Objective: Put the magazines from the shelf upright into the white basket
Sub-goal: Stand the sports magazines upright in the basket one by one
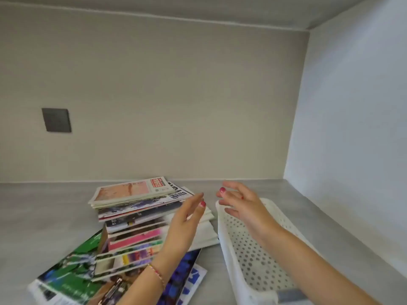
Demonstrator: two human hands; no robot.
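From the head camera: both hands are up over the grey shelf (44,216). The left hand (185,221) hangs in front of the leaning magazine stack (136,216), fingers straight and relaxed, holding nothing (whether it touches the stack, hard to tell). The right hand (240,203) hovers above the far end of the white perforated basket (248,256), fingers loosely spread, also holding nothing. The basket sits just beside the stack. A dark wall plate (56,120) is on the back wall.
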